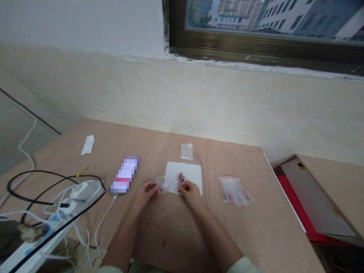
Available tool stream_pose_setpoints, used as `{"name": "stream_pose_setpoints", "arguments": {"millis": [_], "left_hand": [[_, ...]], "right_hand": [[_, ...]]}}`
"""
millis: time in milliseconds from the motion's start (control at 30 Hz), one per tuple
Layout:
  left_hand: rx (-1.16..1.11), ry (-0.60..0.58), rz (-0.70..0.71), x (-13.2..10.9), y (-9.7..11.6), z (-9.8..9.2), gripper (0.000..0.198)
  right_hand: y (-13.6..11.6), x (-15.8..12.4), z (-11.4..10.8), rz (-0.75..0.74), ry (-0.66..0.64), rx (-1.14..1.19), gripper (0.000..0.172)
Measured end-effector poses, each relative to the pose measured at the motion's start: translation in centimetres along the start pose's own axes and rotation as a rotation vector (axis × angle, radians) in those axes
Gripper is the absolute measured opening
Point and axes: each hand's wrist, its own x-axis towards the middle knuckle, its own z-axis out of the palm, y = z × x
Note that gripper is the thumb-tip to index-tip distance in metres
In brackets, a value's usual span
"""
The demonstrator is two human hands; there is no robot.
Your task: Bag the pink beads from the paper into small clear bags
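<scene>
Pink clusters of small beads (181, 177) are handled at the lower centre of the frame, above a white sheet (184, 168). Its lower end is met by the right hand (190, 190), whose thumb and fingertips are pressed together on it; whether plastic is caught there too cannot be told. By the left hand (148, 191), a clear bag (160, 179) is pinched at its edge, with more pink beside the fingertips.

Work appears to be partly done: pink bits are already contained in some sleeves of the clear bag pile (233, 191), right of centre, while the pieces between the hands are judged unfinished. How many bags are filled cannot be counted. No pink is seen in the small clear packet (186, 151), above the sheet.

Farther out, a phone (125, 175) is placed left of centre, and a power strip (76, 199) is crossed by cables at lower left.
</scene>
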Motion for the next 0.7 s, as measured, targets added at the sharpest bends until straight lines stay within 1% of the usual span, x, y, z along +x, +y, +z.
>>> {"name": "stream_pose_setpoints", "arguments": {"millis": [100, 200, 467, 600, 700], "left_hand": [[0.008, 0.046, 0.011, 0.5, 0.0, 0.2, 0.03], [0.012, 0.059, 0.024, 0.7, 0.2, 0.4, 0.028], [0.036, 0.063, 0.047, 0.8, 0.9, 0.6, 0.024], [0.037, 0.069, 0.057, 1.0, 1.1, 0.7, 0.025], [0.041, 0.046, 0.071, 1.1, 1.0, 0.8, 0.028]], "right_hand": [[-0.1, 0.0, -0.1, 0.011, 0.012, -0.01, 0.011], [0.0, 0.1, -0.2, 0.019, 0.02, -0.034, 0.012], [0.3, 0.2, -0.2, 0.038, 0.011, -0.035, 0.011], [0.4, 0.2, -0.2, 0.025, 0.01, -0.045, 0.01], [0.4, 0.2, -0.2, 0.012, 0.011, -0.046, 0.01]]}}
